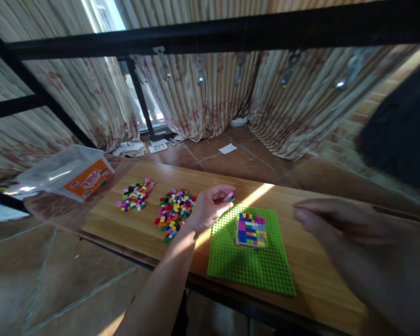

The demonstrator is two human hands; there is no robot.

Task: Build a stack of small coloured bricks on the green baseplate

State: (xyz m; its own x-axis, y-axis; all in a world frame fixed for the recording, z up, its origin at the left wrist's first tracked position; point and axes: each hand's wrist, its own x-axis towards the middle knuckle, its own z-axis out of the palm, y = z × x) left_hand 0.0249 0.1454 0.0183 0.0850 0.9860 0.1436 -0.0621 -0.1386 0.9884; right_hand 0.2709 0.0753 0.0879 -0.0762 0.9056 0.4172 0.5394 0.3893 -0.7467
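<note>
My left hand (pixel 210 205) is closed in a pinch on a few small building bricks (pixel 229 197), purple and orange among them, just above the far left corner of the green baseplate (pixel 252 275). A square block of multicoloured bricks (pixel 252 229) stands on the upper middle of that plate. To the right, close to the camera and blurred, my right hand (pixel 339 238) hangs over the table with thumb and forefinger pressed together. Whatever is between those fingertips, if anything, I cannot make out.
Two heaps of loose bricks, a larger pile (pixel 175 210) and a smaller pile (pixel 136 195), lie left on the wooden board (pixel 126 228). Beyond them sits a clear plastic tub (pixel 70 168) with an orange label. A dark metal bar (pixel 210 35) crosses above the table.
</note>
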